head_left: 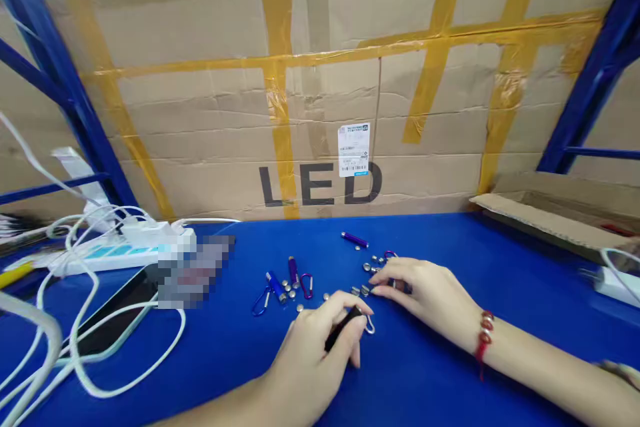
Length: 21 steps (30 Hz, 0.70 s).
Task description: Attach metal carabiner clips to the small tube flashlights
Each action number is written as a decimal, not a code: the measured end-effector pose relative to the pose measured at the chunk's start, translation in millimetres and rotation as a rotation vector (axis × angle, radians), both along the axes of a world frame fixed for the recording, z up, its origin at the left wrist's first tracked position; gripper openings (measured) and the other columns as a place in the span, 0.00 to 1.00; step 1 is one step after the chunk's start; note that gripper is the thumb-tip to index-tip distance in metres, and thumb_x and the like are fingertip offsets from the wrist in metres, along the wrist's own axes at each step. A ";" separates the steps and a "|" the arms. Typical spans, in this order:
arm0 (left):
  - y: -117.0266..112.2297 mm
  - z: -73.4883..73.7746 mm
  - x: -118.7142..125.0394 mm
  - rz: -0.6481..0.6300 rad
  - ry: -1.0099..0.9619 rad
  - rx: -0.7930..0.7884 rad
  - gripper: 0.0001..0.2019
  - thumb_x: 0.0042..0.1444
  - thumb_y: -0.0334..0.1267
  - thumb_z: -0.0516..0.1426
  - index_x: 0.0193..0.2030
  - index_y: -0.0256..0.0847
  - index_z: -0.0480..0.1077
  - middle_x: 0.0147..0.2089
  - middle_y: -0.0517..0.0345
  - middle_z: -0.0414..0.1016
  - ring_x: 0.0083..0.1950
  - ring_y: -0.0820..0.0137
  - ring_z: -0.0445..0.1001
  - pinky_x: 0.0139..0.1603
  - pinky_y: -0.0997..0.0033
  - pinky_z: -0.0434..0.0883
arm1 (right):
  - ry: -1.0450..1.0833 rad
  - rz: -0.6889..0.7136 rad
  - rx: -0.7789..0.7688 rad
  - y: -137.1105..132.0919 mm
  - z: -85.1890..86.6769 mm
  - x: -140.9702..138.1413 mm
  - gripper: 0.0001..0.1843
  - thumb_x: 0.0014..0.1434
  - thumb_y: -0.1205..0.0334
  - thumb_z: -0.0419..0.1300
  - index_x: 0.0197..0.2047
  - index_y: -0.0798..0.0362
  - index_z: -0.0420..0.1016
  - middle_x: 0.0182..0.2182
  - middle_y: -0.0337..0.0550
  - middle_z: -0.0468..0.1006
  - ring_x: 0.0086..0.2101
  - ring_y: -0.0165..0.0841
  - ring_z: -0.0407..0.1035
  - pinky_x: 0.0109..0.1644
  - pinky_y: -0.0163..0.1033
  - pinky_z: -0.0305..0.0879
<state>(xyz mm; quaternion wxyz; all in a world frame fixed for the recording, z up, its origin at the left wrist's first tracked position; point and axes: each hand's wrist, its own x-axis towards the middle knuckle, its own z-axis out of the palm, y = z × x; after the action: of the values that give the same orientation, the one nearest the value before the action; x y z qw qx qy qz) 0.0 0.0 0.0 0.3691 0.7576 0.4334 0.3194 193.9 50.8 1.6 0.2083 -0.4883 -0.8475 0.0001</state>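
Brown cardboard (220,127) stands behind a blue table (425,380). The left hand (317,353), near the table's middle, is clamped on a black tube (343,329) between thumb and fingers. The right hand (430,287) reaches low beside it; I cannot tell whether its fingertips pinch anything. Beyond the left hand lie a purple tube (293,272) and a blue tube (277,287). Silver discs (300,308) lie scattered around them.

Left hand (320,353): fingers curled in a grip, thumb forward; left forearm (235,407) in from bottom edge. Right hand (430,287): palm down, fingers bent, pointing left; right forearm (545,363) in from lower right.
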 end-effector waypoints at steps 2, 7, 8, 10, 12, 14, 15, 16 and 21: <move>-0.7 -1.2 0.9 -0.004 -0.005 0.000 0.10 0.60 0.40 0.45 0.41 0.42 0.64 0.21 0.67 0.66 0.25 0.77 0.63 0.29 0.78 0.56 | 0.002 0.004 0.007 -0.1 -0.1 1.2 0.05 0.56 0.61 0.58 0.35 0.45 0.75 0.32 0.34 0.75 0.29 0.28 0.69 0.33 0.33 0.63; -0.8 -1.8 2.1 -0.012 -0.007 0.005 0.10 0.61 0.41 0.44 0.41 0.42 0.64 0.21 0.67 0.66 0.25 0.77 0.63 0.29 0.77 0.56 | -0.003 0.011 0.015 0.1 -1.7 2.6 0.07 0.58 0.62 0.56 0.35 0.45 0.75 0.33 0.35 0.75 0.31 0.29 0.69 0.32 0.33 0.63; -0.6 -1.9 2.1 -0.014 -0.005 0.006 0.10 0.61 0.41 0.44 0.41 0.43 0.64 0.21 0.67 0.66 0.25 0.77 0.63 0.29 0.77 0.56 | -0.004 0.014 0.015 0.2 -2.2 2.6 0.07 0.58 0.62 0.55 0.35 0.45 0.75 0.33 0.35 0.75 0.31 0.30 0.70 0.32 0.33 0.63; 0.0 -2.3 1.9 -0.016 -0.002 0.012 0.10 0.61 0.41 0.44 0.41 0.43 0.64 0.21 0.67 0.67 0.25 0.77 0.64 0.29 0.77 0.56 | -0.006 0.021 0.021 0.6 -2.8 2.7 0.08 0.58 0.62 0.54 0.35 0.45 0.75 0.33 0.36 0.75 0.32 0.31 0.70 0.31 0.33 0.63; 0.6 -3.3 1.2 -0.016 0.006 0.020 0.10 0.61 0.41 0.44 0.42 0.43 0.64 0.22 0.67 0.67 0.25 0.76 0.64 0.30 0.77 0.57 | 0.013 0.022 0.050 0.8 -2.8 2.9 0.08 0.58 0.62 0.54 0.34 0.46 0.75 0.33 0.36 0.75 0.32 0.30 0.70 0.30 0.32 0.63; 1.2 -4.3 0.2 -0.014 0.014 0.033 0.10 0.61 0.40 0.43 0.43 0.44 0.63 0.23 0.67 0.68 0.27 0.76 0.65 0.31 0.77 0.57 | 0.071 0.017 0.103 0.2 -1.8 3.2 0.09 0.59 0.62 0.53 0.34 0.47 0.75 0.34 0.37 0.75 0.30 0.29 0.70 0.29 0.31 0.63; 1.4 -4.6 -0.4 -0.013 0.016 0.041 0.11 0.62 0.40 0.43 0.43 0.44 0.63 0.23 0.67 0.68 0.28 0.76 0.66 0.33 0.77 0.58 | 0.118 0.020 0.135 -0.6 -0.9 3.2 0.09 0.59 0.61 0.53 0.35 0.47 0.74 0.34 0.37 0.75 0.29 0.28 0.69 0.28 0.31 0.63; 1.4 -4.7 -0.8 -0.012 0.017 0.048 0.11 0.62 0.39 0.42 0.44 0.43 0.62 0.24 0.67 0.68 0.29 0.76 0.66 0.34 0.77 0.58 | 0.172 0.029 0.165 -1.8 0.2 2.9 0.09 0.59 0.60 0.53 0.35 0.47 0.74 0.35 0.38 0.75 0.28 0.28 0.69 0.28 0.30 0.63; 0.3 -2.0 -1.3 -0.055 0.031 0.034 0.08 0.62 0.38 0.42 0.38 0.41 0.59 0.26 0.66 0.69 0.30 0.76 0.67 0.35 0.77 0.58 | 0.454 0.211 0.197 -13.4 7.3 -3.8 0.09 0.58 0.59 0.55 0.35 0.51 0.75 0.33 0.42 0.76 0.29 0.28 0.69 0.27 0.30 0.63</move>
<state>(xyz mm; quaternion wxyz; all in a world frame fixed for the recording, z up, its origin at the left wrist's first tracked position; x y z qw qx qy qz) -1.3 0.3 -2.0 0.3583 0.7802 0.4125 0.3046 190.1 37.4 8.9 0.4385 -0.3620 -0.8212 0.0488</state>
